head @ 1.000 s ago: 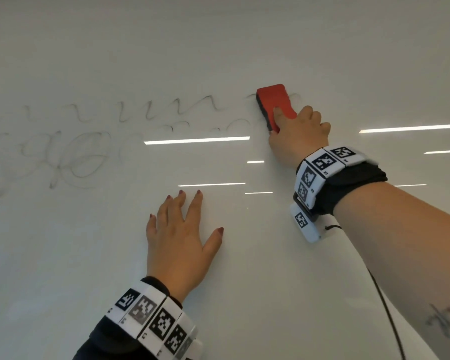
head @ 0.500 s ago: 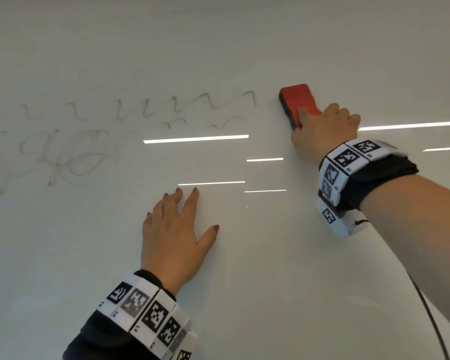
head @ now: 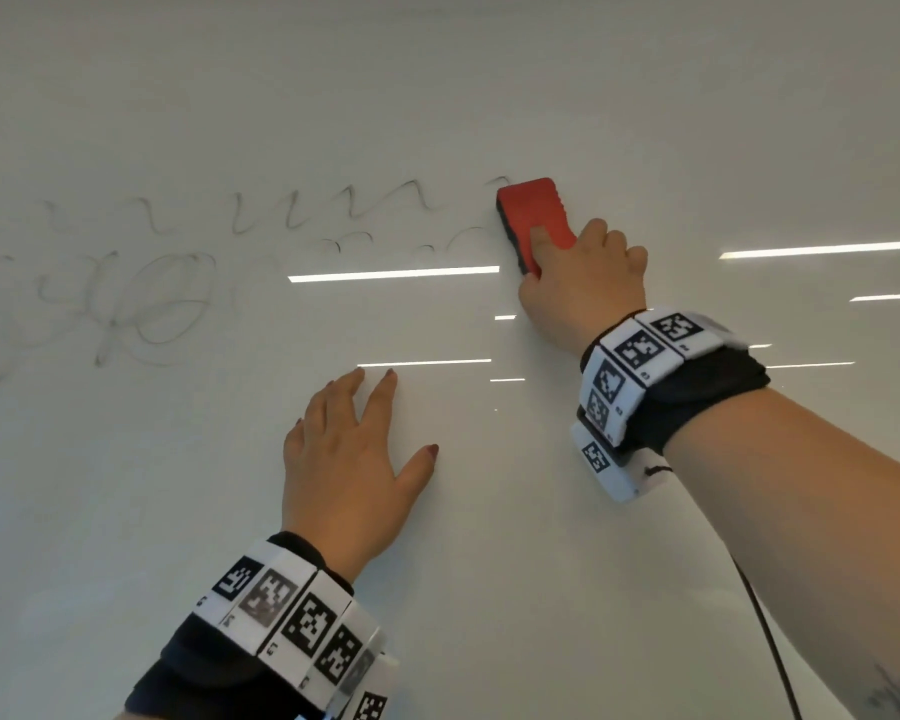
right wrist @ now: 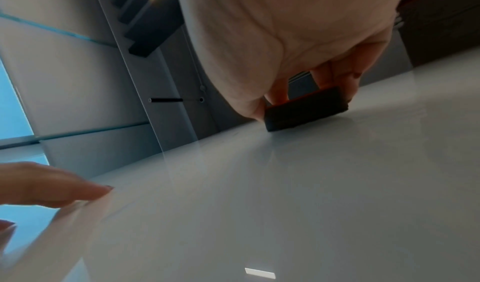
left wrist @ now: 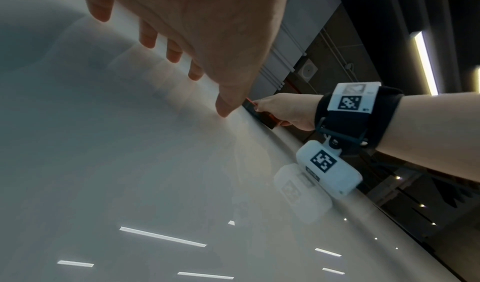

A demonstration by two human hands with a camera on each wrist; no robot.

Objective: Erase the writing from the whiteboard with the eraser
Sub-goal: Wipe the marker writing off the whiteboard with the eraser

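A white glossy whiteboard fills the head view. Faint grey writing runs across its upper left, with smudged loops lower down. My right hand grips a red eraser with a black felt base and presses it flat on the board at the right end of the writing. In the right wrist view the eraser sits under my curled fingers. My left hand lies flat on the board below the writing, fingers spread. The left wrist view shows that left hand and the eraser beyond it.
Ceiling-light reflections streak the board. A black cable hangs from my right wrist camera. Beyond the board's edge, grey wall panels show in the right wrist view.
My right hand slid the eraser right half a second ago, then back left to the end of the writing. The left hand stayed flat on the board.
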